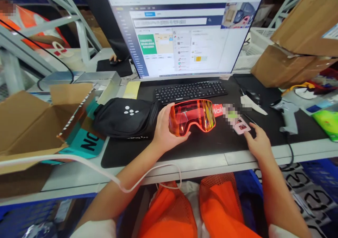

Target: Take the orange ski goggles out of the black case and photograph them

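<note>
Goggles [194, 116] sit over the black mat [148, 153], nearer than the keyboard [191, 90] — left hand [166, 129], grip closed on 1 end. Support by the red frame; keep fingertips off the glossy, curved orange lens [181, 118]. Right hand [258, 141]: thumb and forefinger at 1 corner of the flat pink item [242, 126] — grip closure cannot be told. Strap [217, 110]: red, white-lettered. Case [124, 120], left: soft-looking, rounded, black.
</note>
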### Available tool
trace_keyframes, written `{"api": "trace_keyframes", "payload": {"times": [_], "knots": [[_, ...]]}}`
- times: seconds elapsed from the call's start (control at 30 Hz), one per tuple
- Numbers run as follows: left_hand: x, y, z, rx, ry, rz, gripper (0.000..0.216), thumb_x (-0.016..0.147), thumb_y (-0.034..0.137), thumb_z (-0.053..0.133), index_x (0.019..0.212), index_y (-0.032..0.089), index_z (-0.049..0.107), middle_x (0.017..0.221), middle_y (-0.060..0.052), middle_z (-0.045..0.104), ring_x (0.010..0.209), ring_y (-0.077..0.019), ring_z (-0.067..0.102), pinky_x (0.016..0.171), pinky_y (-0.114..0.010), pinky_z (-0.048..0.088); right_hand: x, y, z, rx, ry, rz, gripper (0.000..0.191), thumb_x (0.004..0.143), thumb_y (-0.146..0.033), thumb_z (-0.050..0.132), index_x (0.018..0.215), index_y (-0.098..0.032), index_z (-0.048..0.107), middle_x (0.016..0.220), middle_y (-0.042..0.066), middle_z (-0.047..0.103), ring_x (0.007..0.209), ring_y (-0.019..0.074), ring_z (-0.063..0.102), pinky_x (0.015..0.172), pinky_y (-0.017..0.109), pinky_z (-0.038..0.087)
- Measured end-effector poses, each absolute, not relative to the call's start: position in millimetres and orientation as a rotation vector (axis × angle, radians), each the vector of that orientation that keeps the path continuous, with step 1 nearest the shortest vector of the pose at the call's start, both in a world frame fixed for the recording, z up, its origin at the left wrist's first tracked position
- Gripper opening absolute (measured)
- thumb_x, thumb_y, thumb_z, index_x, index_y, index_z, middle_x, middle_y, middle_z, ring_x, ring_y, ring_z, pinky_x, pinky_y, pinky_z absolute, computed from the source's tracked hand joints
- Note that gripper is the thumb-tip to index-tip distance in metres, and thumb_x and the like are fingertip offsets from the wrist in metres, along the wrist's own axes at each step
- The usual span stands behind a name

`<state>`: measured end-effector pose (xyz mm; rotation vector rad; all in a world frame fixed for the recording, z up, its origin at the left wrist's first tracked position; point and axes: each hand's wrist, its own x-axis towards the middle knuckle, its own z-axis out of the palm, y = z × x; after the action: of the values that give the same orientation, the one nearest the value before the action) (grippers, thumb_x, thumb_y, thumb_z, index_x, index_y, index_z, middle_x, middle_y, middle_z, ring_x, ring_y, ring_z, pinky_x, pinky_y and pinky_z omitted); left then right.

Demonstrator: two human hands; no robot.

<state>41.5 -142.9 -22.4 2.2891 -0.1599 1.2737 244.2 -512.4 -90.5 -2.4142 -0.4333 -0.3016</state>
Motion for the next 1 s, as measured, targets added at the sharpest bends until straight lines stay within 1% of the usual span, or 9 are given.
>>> {"api": "trace_keyframes", "payload": {"times": [0.1, 0.27, 0.43, 0.77, 0.87, 1.0], "knots": [[41.7, -143.2, -24.1, 2.273, -0.142, 1.249, 0.121, 0.078, 0.046, 0.090, 0.170, 0.029, 0.013, 0.157, -0.019, 0.050, 0.145, -0.0359, 0.054, 0.121, -0.056, 0.047, 243.7, -513.8, -91.8, -2.380, -0.421, -0.315, 0.058, 0.087, -0.044, 0.058, 0.135, -0.013, 0.067, 0.137, 0.022, 0.070, 0.129, 0.0366, 0.064, 0.115, 0.055, 0.048], [40.9, -144.0, -23.9, 2.268, -0.117, 1.238, 0.120, 0.078, 0.045, 0.091, 0.170, 0.030, 0.014, 0.156, -0.018, 0.051, 0.145, -0.0355, 0.054, 0.121, -0.056, 0.048, 241.4, -513.8, -88.4, -2.371, -0.370, -0.289, 0.051, 0.082, -0.036, 0.057, 0.127, -0.016, 0.069, 0.132, 0.019, 0.072, 0.125, 0.0350, 0.066, 0.112, 0.054, 0.050], [40.1, -142.5, -25.8, 2.265, -0.083, 1.190, 0.123, 0.075, 0.044, 0.093, 0.170, 0.031, 0.014, 0.157, -0.018, 0.050, 0.147, -0.0360, 0.052, 0.120, -0.056, 0.048, 239.5, -511.6, -84.9, -2.354, -0.353, -0.276, 0.047, 0.079, -0.030, 0.055, 0.121, -0.017, 0.068, 0.134, 0.019, 0.072, 0.125, 0.0340, 0.066, 0.113, 0.054, 0.049], [39.6, -141.2, -26.4, 2.273, -0.068, 1.174, 0.125, 0.075, 0.044, 0.093, 0.170, 0.031, 0.014, 0.157, -0.018, 0.049, 0.147, -0.0368, 0.052, 0.118, -0.056, 0.048, 238.9, -510.6, -87.4, -2.342, -0.355, -0.301, 0.043, 0.077, -0.027, 0.055, 0.117, -0.020, 0.068, 0.137, 0.017, 0.072, 0.126, 0.0327, 0.066, 0.114, 0.053, 0.049], [39.9, -140.5, -26.8, 2.278, -0.083, 1.179, 0.126, 0.075, 0.045, 0.094, 0.171, 0.031, 0.013, 0.157, -0.018, 0.049, 0.147, -0.0367, 0.052, 0.118, -0.057, 0.048, 239.9, -511.1, -88.2, -2.338, -0.369, -0.327, 0.043, 0.076, -0.026, 0.055, 0.117, -0.019, 0.069, 0.134, 0.016, 0.073, 0.126, 0.0327, 0.066, 0.114, 0.053, 0.050], [41.4, -138.2, -29.2, 2.266, -0.105, 1.180, 0.130, 0.076, 0.044, 0.094, 0.172, 0.032, 0.008, 0.159, -0.018, 0.046, 0.149, -0.0361, 0.049, 0.119, -0.057, 0.047, 241.2, -511.0, -87.6, -2.333, -0.368, -0.369, 0.042, 0.075, -0.024, 0.054, 0.113, -0.019, 0.069, 0.127, 0.016, 0.075, 0.122, 0.0325, 0.068, 0.112, 0.054, 0.051]]}}
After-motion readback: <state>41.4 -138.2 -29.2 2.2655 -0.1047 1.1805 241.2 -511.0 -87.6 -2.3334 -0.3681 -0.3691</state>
